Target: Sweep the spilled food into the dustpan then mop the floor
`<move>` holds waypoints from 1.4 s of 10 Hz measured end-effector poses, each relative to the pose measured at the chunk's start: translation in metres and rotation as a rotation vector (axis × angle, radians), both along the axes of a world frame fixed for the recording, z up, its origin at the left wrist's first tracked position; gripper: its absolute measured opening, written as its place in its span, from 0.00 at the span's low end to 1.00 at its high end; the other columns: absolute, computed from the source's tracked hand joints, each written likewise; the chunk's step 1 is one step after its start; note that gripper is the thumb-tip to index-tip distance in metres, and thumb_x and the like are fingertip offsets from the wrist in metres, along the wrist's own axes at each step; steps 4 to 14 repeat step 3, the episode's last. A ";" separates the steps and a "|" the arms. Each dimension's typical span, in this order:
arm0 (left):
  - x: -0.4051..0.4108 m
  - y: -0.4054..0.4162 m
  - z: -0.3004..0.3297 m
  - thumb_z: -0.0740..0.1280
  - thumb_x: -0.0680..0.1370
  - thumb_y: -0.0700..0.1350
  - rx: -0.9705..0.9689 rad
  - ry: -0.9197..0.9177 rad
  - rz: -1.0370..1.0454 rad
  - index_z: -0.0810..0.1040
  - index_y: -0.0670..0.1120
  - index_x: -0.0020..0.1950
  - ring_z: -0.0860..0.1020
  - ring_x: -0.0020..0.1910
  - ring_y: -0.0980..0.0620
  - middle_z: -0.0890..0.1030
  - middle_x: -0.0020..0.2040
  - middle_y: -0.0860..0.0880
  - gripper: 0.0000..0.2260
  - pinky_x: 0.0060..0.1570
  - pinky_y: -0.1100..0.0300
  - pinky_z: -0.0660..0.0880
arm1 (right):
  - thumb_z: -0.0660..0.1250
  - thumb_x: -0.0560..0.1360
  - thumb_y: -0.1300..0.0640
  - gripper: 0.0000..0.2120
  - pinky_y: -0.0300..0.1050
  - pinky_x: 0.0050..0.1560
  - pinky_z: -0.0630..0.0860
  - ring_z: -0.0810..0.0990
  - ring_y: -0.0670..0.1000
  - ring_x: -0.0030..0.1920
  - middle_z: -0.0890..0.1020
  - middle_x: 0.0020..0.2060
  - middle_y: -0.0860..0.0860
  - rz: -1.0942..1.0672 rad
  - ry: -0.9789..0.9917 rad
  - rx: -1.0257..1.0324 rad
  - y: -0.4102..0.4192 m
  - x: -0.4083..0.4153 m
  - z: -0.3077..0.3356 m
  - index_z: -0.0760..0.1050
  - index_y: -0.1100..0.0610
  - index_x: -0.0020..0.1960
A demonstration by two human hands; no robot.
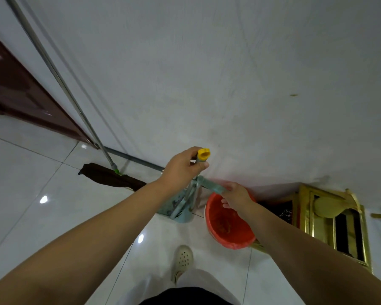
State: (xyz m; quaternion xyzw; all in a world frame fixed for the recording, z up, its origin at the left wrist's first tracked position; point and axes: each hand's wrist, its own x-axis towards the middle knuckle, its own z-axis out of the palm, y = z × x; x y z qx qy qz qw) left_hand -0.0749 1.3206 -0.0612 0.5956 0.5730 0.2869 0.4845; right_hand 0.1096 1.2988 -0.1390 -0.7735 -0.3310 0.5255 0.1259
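Note:
My left hand (182, 167) grips the top of a broom handle with a yellow cap (204, 154). My right hand (234, 195) holds the pale green dustpan handle (209, 183). The green dustpan (180, 208) stands upright on the floor against the white wall, with the broom set inside it. A mop with a metal pole (59, 78) leans on the wall to the left; its dark brown cloth head (110, 177) lies on the tiles. A red bin (228, 223) beside the dustpan holds brownish food scraps.
A dark red door (15, 89) is at the far left. A gold-framed stand (339, 221) sits at the right by the wall. White glossy floor tiles (53, 216) spread left. My foot in a white shoe (183, 260) stands behind the dustpan.

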 end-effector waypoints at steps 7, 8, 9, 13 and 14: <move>-0.028 -0.048 0.001 0.67 0.77 0.45 0.020 0.060 0.011 0.69 0.48 0.69 0.75 0.60 0.54 0.76 0.61 0.51 0.21 0.60 0.58 0.72 | 0.61 0.78 0.65 0.15 0.52 0.47 0.79 0.77 0.53 0.42 0.77 0.41 0.52 -0.073 0.040 0.132 -0.064 -0.003 0.030 0.74 0.65 0.63; -0.028 -0.048 0.001 0.67 0.77 0.45 0.020 0.060 0.011 0.69 0.48 0.69 0.75 0.60 0.54 0.76 0.61 0.51 0.21 0.60 0.58 0.72 | 0.61 0.78 0.65 0.15 0.52 0.47 0.79 0.77 0.53 0.42 0.77 0.41 0.52 -0.073 0.040 0.132 -0.064 -0.003 0.030 0.74 0.65 0.63; -0.028 -0.048 0.001 0.67 0.77 0.45 0.020 0.060 0.011 0.69 0.48 0.69 0.75 0.60 0.54 0.76 0.61 0.51 0.21 0.60 0.58 0.72 | 0.61 0.78 0.65 0.15 0.52 0.47 0.79 0.77 0.53 0.42 0.77 0.41 0.52 -0.073 0.040 0.132 -0.064 -0.003 0.030 0.74 0.65 0.63; -0.028 -0.048 0.001 0.67 0.77 0.45 0.020 0.060 0.011 0.69 0.48 0.69 0.75 0.60 0.54 0.76 0.61 0.51 0.21 0.60 0.58 0.72 | 0.61 0.78 0.65 0.15 0.52 0.47 0.79 0.77 0.53 0.42 0.77 0.41 0.52 -0.073 0.040 0.132 -0.064 -0.003 0.030 0.74 0.65 0.63; -0.028 -0.048 0.001 0.67 0.77 0.45 0.020 0.060 0.011 0.69 0.48 0.69 0.75 0.60 0.54 0.76 0.61 0.51 0.21 0.60 0.58 0.72 | 0.61 0.78 0.65 0.15 0.52 0.47 0.79 0.77 0.53 0.42 0.77 0.41 0.52 -0.073 0.040 0.132 -0.064 -0.003 0.030 0.74 0.65 0.63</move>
